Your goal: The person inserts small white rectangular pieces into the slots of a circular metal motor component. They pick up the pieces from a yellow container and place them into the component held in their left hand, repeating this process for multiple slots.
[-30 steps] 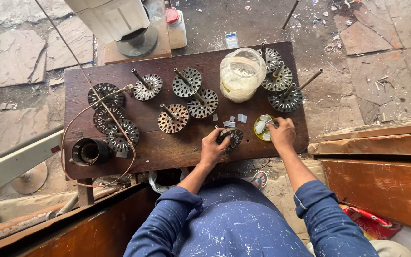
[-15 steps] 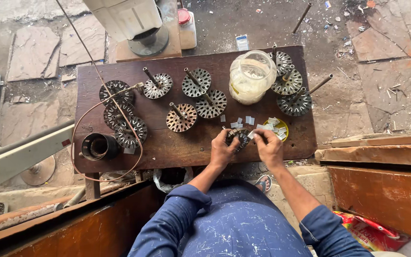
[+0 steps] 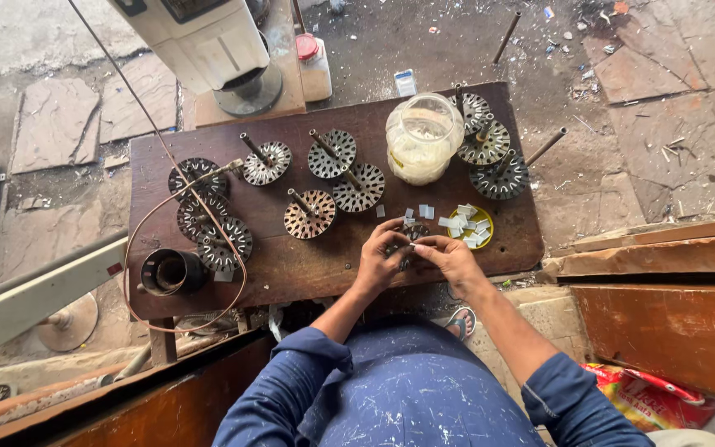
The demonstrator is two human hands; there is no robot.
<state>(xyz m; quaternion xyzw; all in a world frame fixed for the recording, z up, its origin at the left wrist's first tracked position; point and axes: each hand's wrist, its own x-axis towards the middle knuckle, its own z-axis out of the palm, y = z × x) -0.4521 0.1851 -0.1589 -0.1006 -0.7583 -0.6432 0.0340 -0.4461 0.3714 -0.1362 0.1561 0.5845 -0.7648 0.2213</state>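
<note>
Gripping slotted steel disc (image 3: 411,240) (round, toothed), both hands.

A dark brown wooden worktable (image 3: 291,269) stands on a cracked grey stone-slab floor (image 3: 655,124) littered with debris, in even daylight.

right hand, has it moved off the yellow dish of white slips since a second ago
Yes. The right hand was on the yellow dish a second ago; it has drawn back toward the person and leftward along the wooden table, meeting the left hand over a small slotted metal disc.
</note>
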